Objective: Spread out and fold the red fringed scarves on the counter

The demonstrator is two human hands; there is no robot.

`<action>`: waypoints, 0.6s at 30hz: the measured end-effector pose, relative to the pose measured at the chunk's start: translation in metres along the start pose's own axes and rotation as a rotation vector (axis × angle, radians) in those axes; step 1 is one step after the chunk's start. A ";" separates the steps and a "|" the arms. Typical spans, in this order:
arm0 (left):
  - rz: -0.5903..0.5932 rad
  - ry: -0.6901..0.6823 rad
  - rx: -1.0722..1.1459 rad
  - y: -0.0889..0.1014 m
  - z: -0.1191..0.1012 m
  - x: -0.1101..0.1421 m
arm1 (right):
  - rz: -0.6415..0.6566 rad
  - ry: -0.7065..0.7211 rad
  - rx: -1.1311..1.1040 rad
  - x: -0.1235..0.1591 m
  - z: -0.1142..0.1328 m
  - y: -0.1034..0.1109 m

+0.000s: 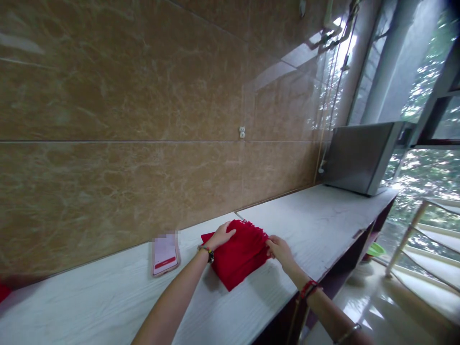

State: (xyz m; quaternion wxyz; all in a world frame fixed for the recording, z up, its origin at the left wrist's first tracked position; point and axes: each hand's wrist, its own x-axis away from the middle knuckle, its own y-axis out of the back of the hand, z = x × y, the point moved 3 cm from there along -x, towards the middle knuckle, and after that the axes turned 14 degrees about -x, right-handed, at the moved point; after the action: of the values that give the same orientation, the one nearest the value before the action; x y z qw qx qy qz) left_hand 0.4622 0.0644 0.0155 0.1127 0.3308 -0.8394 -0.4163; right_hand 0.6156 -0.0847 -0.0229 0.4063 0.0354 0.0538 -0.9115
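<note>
A folded red scarf [239, 258] with a fringe along its far right edge lies on the white countertop. My left hand [220, 235] rests on the scarf's far left part, its thumb and fingers apart and pressed to the cloth. At the fringed right edge, my right hand [278, 249] pinches the scarf between thumb and fingers. The undersides of the fingers are hidden there. Left of the scarf lies a phone [165, 256] in a pinkish case, screen up.
The white counter [108, 292] runs along a brown marbled tile wall [143, 96]. A grey metal box-shaped appliance [359, 155] stands at its far right end. Below, a green basin [375, 249] and a pale metal rack [409, 230] stand near the windows. Something red [3, 291] shows at far left.
</note>
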 end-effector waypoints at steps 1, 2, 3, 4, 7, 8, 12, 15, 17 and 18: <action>-0.011 0.002 -0.065 0.000 0.007 0.007 | -0.005 0.040 0.036 -0.005 0.002 -0.001; -0.022 0.013 -0.128 0.000 0.013 0.014 | -0.019 0.080 0.065 -0.009 0.005 -0.002; -0.032 0.037 -0.188 0.000 0.019 0.022 | -0.040 0.121 0.100 -0.013 0.008 -0.003; -0.041 0.069 -0.242 0.000 0.025 0.029 | -0.062 0.162 0.145 -0.015 0.011 -0.003; -0.081 0.203 -0.375 -0.002 0.037 0.047 | -0.071 0.243 0.305 -0.019 0.020 -0.003; -0.099 0.267 -0.414 -0.003 0.040 0.051 | -0.028 0.238 0.329 -0.019 0.023 -0.004; -0.144 0.472 -0.489 -0.004 0.046 0.059 | 0.287 0.092 0.211 -0.025 0.031 -0.013; -0.124 0.453 -0.487 -0.003 0.046 0.060 | 0.338 0.068 0.290 -0.035 0.034 -0.020; -0.102 0.419 -0.493 -0.003 0.046 0.062 | 0.355 0.138 0.472 -0.041 0.033 -0.026; -0.090 0.401 -0.494 -0.003 0.045 0.064 | 0.376 0.175 0.559 -0.042 0.031 -0.030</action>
State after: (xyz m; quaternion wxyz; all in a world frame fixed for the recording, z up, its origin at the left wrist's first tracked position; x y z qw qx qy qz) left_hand 0.3941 0.0497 -0.0212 0.3343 0.4057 -0.6587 -0.5384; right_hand 0.6204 -0.0376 0.0146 0.5357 0.2326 -0.1710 -0.7935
